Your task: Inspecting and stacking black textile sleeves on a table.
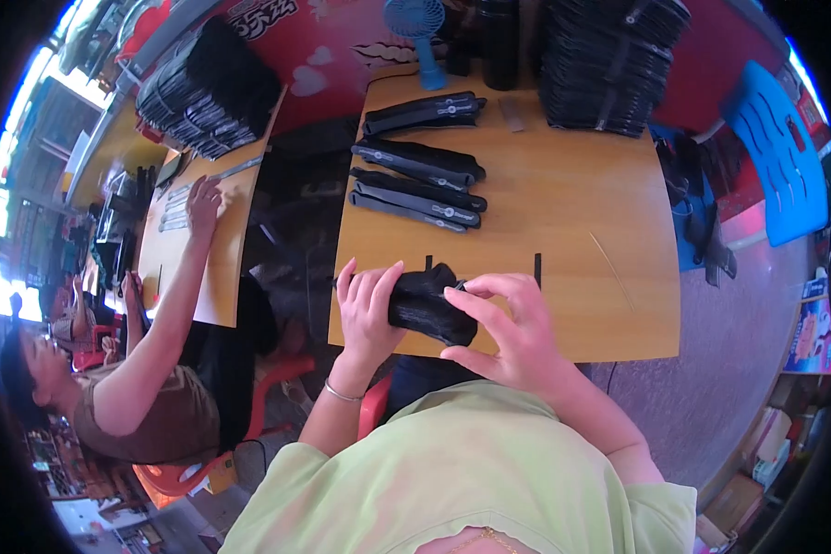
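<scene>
In the head view, both of the person's hands work at the near edge of a wooden counter point(563, 212), at about 6 o'clock from its centre. The left hand point(367, 309) lies with its fingers point(379, 282) stretched up and slightly spread, pressed against the left end of a black folded fabric bundle point(427, 305). The right hand point(508, 328) comes in from the right, its fingers point(475, 300) curled and clamped on the bundle's right end, thumb and forefinger pinching the fabric. The bundle rests on the counter right at its near rim, between the two hands. A thin bracelet point(340, 394) circles the left wrist.

At 12 o'clock from the bundle, towards the middle and far part of the counter, several flat black pieces point(417, 180) lie side by side in a loose row, each with a small pale label. At 1 o'clock, on the far right corner, stands a tall stack of black pieces point(609, 60). At the far edge stands a small blue fan point(420, 28).

At 9 o'clock, a second wooden counter point(217, 249) holds another black stack point(208, 88). A seated co-worker's hand point(203, 205) rests flat on it. A blue plastic chair point(776, 152) stands at 3 o'clock.
</scene>
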`<state>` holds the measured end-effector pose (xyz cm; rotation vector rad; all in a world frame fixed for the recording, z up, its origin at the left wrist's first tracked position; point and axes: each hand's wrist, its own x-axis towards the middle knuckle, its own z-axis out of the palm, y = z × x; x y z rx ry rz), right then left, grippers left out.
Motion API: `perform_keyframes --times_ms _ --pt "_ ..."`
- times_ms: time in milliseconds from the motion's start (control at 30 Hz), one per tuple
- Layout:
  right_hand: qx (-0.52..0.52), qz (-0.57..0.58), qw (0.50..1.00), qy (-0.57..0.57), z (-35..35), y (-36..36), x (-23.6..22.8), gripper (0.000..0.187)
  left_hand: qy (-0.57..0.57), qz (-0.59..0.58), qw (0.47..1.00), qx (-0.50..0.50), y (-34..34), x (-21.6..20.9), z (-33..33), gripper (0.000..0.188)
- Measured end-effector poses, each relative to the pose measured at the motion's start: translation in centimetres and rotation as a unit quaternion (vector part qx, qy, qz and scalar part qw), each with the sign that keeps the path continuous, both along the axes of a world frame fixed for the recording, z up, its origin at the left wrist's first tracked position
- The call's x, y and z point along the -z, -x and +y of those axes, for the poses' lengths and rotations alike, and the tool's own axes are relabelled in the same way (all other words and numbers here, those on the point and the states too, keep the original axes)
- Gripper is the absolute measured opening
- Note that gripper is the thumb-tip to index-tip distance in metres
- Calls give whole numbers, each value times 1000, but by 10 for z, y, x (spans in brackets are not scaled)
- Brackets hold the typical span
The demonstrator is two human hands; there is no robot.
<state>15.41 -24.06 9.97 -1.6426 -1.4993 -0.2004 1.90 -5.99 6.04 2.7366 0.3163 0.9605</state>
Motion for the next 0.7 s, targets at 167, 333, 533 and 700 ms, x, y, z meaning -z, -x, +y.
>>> perform_keyframes --times_ms 167,333,533,700 --pt "-63 250 966 -5 -11 -6 16 80 -2 104 993 55 -5 -3 -13 67" --pt "-61 325 940 81 -23 -11 44 78 -23 239 966 98 -25 -14 -25 72" --pt "-57 429 896 99 -34 -25 69 64 154 319 914 197 -47 -42 -14 76" --pt "-54 429 896 106 -36 -35 76 60 -28 217 974 59 -79 -36 54 80"
